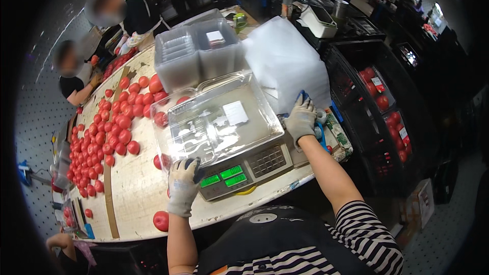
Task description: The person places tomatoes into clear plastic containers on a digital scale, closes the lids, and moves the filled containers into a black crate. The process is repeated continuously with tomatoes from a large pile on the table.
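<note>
My left hand (183,183), in a light work glove, is at the near left corner of a clear plastic clamshell tray (244,141); its fingers meet the rim. The tray lies open over a digital price scale (267,160) with lit green displays, and a small white printed card (235,113) is in it. My right hand (301,118), gloved too, rests with fingers spread on the near edge of a stack of white foam sheets (290,65). Many red tomatoes (114,122) are spread over the table to the left, and one larger tomato (161,221) sits at the near edge.
Stacks of clear plastic trays (177,55) stand behind the scale. Black crates (366,114) with packed tomatoes are at the right. A blue tape dispenser (324,137) lies beside my right hand. Two co-workers handle tomatoes at the far left; another person's arm (63,242) shows at the lower left.
</note>
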`<act>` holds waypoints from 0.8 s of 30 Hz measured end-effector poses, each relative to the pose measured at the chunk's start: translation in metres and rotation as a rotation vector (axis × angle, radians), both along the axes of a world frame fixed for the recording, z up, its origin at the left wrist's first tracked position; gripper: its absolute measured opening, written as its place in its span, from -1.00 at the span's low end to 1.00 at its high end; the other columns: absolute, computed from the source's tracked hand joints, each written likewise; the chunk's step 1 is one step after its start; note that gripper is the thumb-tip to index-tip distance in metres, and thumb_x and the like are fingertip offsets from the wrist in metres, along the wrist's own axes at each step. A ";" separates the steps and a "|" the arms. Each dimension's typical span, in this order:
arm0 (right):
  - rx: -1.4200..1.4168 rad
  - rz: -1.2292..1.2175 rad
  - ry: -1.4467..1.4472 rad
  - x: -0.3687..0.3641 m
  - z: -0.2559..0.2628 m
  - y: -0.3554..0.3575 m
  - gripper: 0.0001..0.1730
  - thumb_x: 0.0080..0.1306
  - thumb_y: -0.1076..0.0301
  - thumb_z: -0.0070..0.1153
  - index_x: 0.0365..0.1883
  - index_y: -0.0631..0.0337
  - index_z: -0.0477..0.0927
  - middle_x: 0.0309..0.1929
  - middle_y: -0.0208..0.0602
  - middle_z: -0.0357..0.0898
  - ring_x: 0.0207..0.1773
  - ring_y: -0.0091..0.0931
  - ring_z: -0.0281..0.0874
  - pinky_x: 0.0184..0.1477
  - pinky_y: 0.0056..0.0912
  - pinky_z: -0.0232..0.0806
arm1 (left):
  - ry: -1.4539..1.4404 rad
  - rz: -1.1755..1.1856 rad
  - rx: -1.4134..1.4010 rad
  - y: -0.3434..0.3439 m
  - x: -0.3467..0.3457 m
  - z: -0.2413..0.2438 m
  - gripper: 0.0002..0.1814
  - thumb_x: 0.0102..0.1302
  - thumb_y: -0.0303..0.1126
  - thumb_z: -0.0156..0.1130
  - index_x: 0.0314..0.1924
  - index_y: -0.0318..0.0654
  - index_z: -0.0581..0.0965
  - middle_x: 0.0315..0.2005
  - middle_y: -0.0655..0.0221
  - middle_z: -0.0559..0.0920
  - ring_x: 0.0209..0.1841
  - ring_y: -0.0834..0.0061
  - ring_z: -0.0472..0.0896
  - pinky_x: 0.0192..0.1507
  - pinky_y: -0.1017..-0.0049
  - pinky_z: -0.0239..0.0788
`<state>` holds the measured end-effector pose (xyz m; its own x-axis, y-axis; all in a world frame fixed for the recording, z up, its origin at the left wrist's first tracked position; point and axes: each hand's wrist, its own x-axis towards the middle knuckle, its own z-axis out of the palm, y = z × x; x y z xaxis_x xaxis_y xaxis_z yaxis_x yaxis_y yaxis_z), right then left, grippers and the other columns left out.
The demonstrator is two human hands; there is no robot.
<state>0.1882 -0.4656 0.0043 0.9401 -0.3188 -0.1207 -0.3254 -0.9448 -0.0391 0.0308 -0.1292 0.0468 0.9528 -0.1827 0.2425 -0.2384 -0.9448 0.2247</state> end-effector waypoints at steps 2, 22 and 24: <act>0.094 -0.023 -0.048 -0.004 0.005 -0.008 -0.03 0.18 -0.01 0.27 0.44 0.23 0.14 0.38 0.02 0.27 0.42 -0.21 0.24 0.36 -0.16 0.16 | -0.117 0.012 -0.126 -0.004 -0.013 0.018 -0.57 0.03 -0.35 0.42 -0.04 -0.22 0.60 -0.10 0.17 0.60 0.03 0.09 0.51 0.12 0.17 0.31; 0.463 0.188 -0.347 0.020 -0.004 -0.085 -0.73 0.13 0.27 0.31 -0.43 0.34 0.64 -0.49 -0.02 0.62 -0.42 -0.21 0.60 -0.34 -0.20 0.38 | -0.256 0.292 -0.643 0.049 -0.066 -0.014 -0.56 0.14 -0.48 0.40 0.05 -0.36 0.53 0.14 0.03 0.44 0.01 0.20 0.62 0.01 0.33 0.47; 0.406 0.118 -0.491 0.018 0.000 -0.072 -0.72 0.12 0.26 0.28 -0.40 0.34 0.64 -0.40 0.10 0.60 -0.28 -0.09 0.61 -0.22 -0.13 0.42 | -0.269 0.299 -0.592 0.054 -0.066 -0.017 -0.53 0.13 -0.45 0.41 0.07 -0.35 0.53 0.15 0.01 0.43 0.08 0.16 0.58 0.06 0.31 0.44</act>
<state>0.2064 -0.5375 0.0046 0.9424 -0.2293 0.2435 -0.0735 -0.8520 -0.5183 -0.0354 -0.0751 0.0301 0.8346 0.3123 0.4537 -0.1071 -0.7159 0.6900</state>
